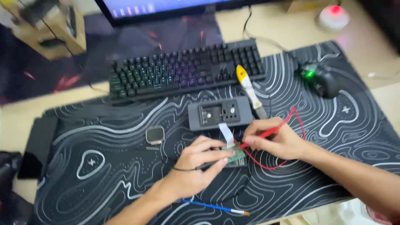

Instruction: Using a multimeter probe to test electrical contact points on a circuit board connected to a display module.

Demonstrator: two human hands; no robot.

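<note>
A small green circuit board (237, 156) lies on the black desk mat (104, 137) with white wavy lines, a white ribbon cable (226, 134) rising from it. My left hand (196, 164) holds a black probe (206, 166) against the board's left side. My right hand (275, 139) grips a red probe (264, 135) with its tip on the board's top edge; a red wire (300, 125) loops behind that hand. A grey rectangular housing (219, 114) sits just behind the board.
A backlit black keyboard (185, 68) lies at the back, a monitor above it. A yellow-tipped white tool (249, 89) rests near the housing. A black mouse (318, 77) with green light sits right. A small square part (154, 135) lies left; a blue-handled tool (216, 207) lies near the front.
</note>
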